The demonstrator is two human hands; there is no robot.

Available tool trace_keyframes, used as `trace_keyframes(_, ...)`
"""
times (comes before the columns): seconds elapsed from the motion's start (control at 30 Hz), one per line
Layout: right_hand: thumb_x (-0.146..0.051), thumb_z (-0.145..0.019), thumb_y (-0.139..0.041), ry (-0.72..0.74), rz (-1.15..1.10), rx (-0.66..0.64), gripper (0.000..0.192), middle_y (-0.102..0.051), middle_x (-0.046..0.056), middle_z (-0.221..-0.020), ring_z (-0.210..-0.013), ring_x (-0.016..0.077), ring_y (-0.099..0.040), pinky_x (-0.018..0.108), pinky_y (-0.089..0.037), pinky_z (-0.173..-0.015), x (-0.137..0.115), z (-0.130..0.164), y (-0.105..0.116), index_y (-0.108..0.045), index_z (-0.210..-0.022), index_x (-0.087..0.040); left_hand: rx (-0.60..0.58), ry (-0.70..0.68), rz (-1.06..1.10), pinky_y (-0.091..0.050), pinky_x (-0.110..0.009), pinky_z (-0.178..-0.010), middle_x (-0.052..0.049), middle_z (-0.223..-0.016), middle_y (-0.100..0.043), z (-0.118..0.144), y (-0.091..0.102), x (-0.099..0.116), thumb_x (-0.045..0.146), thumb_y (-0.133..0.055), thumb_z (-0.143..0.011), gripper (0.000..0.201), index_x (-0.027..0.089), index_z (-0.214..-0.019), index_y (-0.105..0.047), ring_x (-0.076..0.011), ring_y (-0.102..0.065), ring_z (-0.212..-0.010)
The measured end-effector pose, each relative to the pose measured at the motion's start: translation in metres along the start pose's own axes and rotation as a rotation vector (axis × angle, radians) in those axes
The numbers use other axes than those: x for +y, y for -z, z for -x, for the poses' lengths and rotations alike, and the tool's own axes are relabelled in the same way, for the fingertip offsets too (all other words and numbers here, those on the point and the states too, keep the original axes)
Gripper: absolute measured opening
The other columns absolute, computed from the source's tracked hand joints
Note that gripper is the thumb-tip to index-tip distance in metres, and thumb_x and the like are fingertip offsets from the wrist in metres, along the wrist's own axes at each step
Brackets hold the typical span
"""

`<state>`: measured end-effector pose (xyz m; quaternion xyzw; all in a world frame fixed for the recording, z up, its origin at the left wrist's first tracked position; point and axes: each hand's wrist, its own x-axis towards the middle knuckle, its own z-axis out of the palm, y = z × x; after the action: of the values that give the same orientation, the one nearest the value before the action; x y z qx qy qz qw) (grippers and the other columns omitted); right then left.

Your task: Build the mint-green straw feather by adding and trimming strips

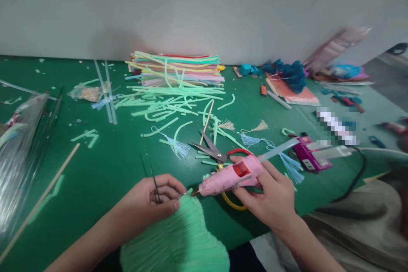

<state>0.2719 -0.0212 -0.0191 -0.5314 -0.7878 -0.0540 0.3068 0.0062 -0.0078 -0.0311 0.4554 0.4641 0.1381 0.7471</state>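
My right hand (276,195) is wrapped round a pink hot glue gun (228,175), whose nozzle points left. Its tip touches or nearly touches the top corner of a light green ribbed piece (178,238) made of rows of fuzzy strips. My left hand (161,197) pinches that corner between thumb and fingers, and a thin dark green stem (154,180) sticks up from among its fingers. Scissors (214,149) with red and yellow handles lie behind the glue gun, partly hidden by it. A translucent glue stick (277,148) protrudes from the gun's rear.
Bundled colourful fuzzy strips (178,68) and loose green strips (172,104) lie at the back of the green table (105,165). A purple power strip (310,153) with a black cable (357,174) is to the right. Clear plastic wrapping (24,144) and a wooden stick (41,202) lie left.
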Motion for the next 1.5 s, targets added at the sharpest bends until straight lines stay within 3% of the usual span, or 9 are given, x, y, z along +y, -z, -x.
trace_keyframes(0.27,-0.025,-0.08,-0.06,0.046,0.007,-0.044,0.012,-0.067,0.006,-0.077,-0.057,0.0151,-0.06,0.025,-0.045,-0.048,0.0,-0.006,-0.001,-0.065,-0.088,-0.017,0.02,-0.04,0.021,-0.029,-0.023,-0.057,0.007,-0.066,-0.05,-0.001,-0.001,-0.002,0.029,-0.067,-0.076,0.016,0.019,-0.083,-0.057,-0.0088,-0.041,-0.061)
trace_keyframes(1.27,-0.027,-0.083,-0.057,0.075,0.035,-0.102,0.014,-0.067,0.009,-0.077,-0.06,0.0171,-0.063,0.026,-0.047,-0.049,0.003,-0.012,0.0,-0.063,-0.078,-0.016,0.002,-0.044,0.021,-0.027,-0.023,-0.056,0.006,-0.066,-0.049,0.0,-0.002,-0.002,0.031,-0.067,-0.078,0.019,0.016,-0.084,-0.058,-0.0083,-0.039,-0.061)
trace_keyframes(1.5,-0.029,-0.084,-0.057,0.084,0.051,-0.09,0.015,-0.068,0.007,-0.078,-0.063,0.016,-0.064,0.026,-0.048,-0.052,0.004,-0.012,0.0,-0.065,-0.087,-0.016,-0.005,-0.032,0.022,-0.026,-0.022,-0.055,0.007,-0.064,-0.046,0.0,-0.002,-0.003,0.03,-0.067,-0.078,0.017,0.017,-0.083,-0.057,-0.0083,-0.036,-0.06)
